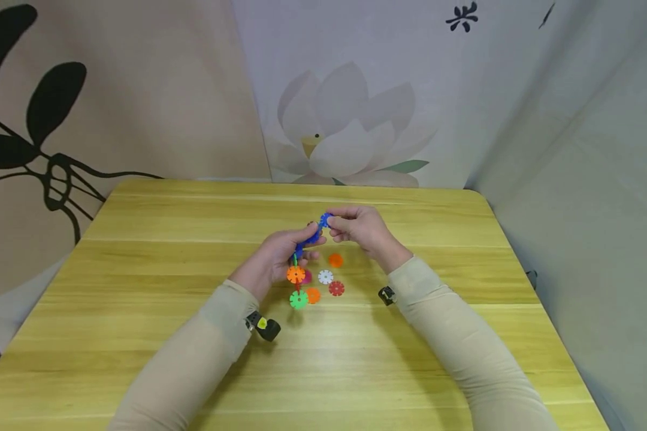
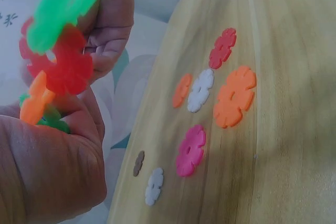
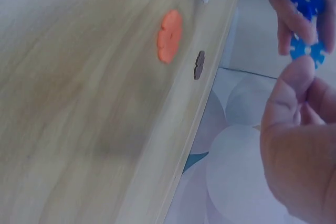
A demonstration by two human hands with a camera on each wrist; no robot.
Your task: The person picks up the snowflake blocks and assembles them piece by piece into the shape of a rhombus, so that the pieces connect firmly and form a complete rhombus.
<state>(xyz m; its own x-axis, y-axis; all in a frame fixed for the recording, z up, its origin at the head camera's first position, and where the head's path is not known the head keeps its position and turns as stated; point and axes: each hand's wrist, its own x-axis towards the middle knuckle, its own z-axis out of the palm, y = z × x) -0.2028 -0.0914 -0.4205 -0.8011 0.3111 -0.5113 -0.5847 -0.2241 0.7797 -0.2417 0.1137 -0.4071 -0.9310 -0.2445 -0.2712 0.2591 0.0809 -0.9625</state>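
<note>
"Above the worktop (image 1: 167, 269), what is being held?"

"A chain of notched discs (image 1: 300, 248). The left hand (image 1: 272, 254) grips it around the blue stretch, and the right hand (image 1: 366, 230) pinches a blue disc (image 1: 325, 219) at the far end between thumb and fingers."

"How much is joined?"

"A fair run. The left wrist view shows a green disc (image 2: 68, 9), a red disc (image 2: 71, 69) and an orange disc (image 2: 35, 100) linked and trailing from the left hand's grip, with more green tucked in there. The blue ones I can't count; fingers cover part of them."

"Is the pinched one fixed on?"

"Can't tell. It meets the chain, but whether its notch is seated doesn't show."

"And what is left?"

"Seven loose pieces on the worktop that I can make out: two orange pieces (image 2: 236, 103), two white pieces (image 2: 201, 90), a red piece (image 2: 222, 49), a pink piece (image 2: 191, 158) and a small brown piece (image 2: 138, 163). I'd call it partway."
</note>
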